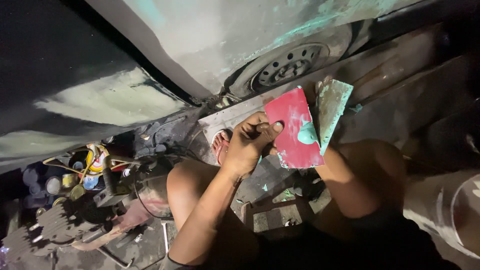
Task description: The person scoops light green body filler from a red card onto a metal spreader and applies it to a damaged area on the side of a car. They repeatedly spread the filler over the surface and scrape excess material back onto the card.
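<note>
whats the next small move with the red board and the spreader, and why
Probably draw the spreader across the red board to scoop up the teal filler blob. The left hand holds the board steady, the spreader's edge sits right beside the blob, and the patched car panel is close above.

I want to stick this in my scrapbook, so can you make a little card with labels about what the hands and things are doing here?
Place: on the ground beside a sanded car body and its wheel
Left hand: grips a red flat board
On the board: a blob of green filler paste
Right hand: hidden behind the board, apparently holding a paste-smeared spreader blade
Knees: bare, bent up
Far left: a clutter of small tins and hoses
Light: dim
</note>
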